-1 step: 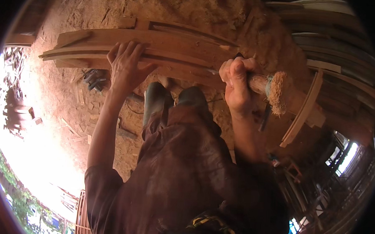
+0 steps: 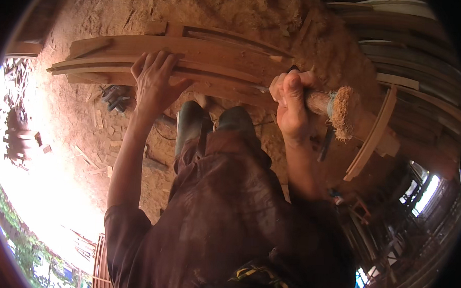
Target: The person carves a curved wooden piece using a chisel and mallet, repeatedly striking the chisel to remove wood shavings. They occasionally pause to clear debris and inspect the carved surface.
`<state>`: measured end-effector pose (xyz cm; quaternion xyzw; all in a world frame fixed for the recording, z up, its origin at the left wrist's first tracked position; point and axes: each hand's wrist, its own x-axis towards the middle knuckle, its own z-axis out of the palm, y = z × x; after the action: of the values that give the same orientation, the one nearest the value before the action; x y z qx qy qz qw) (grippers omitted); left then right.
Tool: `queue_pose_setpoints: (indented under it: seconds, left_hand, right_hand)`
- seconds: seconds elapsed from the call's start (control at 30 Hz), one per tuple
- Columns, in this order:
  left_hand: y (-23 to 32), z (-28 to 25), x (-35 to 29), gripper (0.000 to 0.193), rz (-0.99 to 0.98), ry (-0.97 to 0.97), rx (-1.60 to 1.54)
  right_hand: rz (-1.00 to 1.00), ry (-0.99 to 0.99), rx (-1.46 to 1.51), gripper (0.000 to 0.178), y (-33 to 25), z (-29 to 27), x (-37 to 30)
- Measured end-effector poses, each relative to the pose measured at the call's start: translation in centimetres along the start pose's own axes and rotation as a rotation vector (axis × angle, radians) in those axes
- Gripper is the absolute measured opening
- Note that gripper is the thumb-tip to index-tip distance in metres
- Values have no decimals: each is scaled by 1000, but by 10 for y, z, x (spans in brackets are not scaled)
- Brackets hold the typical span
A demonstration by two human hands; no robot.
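Observation:
A long, curved wooden strip (image 2: 213, 67) lies lengthwise across a wider, thicker board (image 2: 204, 49). My left hand (image 2: 156, 81) holds the strip down toward its left part, fingers spread over it and thumb on the near side. At the strip's right end, my right hand (image 2: 294, 98) is wrapped round a chisel with a thick wooden handle (image 2: 317, 102). The handle's butt (image 2: 341, 113) is frayed into pale fibres and bound with blue-green cord. A short length of the chisel's metal blade (image 2: 262, 87) shows left of my fist, pointing along the wood; its tip is hard to make out.
Sawdust and offcuts cover the ground (image 2: 236, 10). A dark power tool (image 2: 117, 98) lies beyond my left forearm. Curved planks (image 2: 409, 49) are stacked at the right, with a loose curved piece (image 2: 373, 135) in front. My boots (image 2: 190, 116) stand close to the board's near edge.

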<state>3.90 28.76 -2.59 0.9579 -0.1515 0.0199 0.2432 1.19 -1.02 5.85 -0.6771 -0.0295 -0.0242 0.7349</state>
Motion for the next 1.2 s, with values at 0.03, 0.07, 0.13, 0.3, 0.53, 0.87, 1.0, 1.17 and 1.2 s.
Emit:
queue_pose_setpoints:
  seconds: [0.03,0.07,0.13,0.3,0.53,0.87,1.0,1.17,1.2]
  left_hand:
    - [-2,1,1,69,-3,-2,-17]
    - [-3,2,-1,69,-10,-8,-31]
    - [-2,2,-1,67,-21,-22,-29]
    - [-4,1,4,63,-1,0,1]
    - [-5,4,8,60,15,15,21]
    - [0,-3,9,72,18,-68,84]
    - [58,3,24,75,153,-208,24]
    - [129,43,57,42,389,-390,12]
    - [135,44,64,35,397,-484,33]
  right_hand:
    - [14,-14,-11,14,3,-5,2]
    - [18,-12,-68,15,3,-4,1]
    - [7,7,-236,16,-1,3,1]
    - [-86,-73,-765,25,-20,49,-6]
    - [-495,-139,-504,25,33,57,-42]
    - [-93,488,247,16,-49,-42,3]
    - [-46,572,329,16,-47,-44,-6]
    - [-49,640,227,12,-40,-43,-29]
    - [-47,654,227,11,-41,-45,-36]
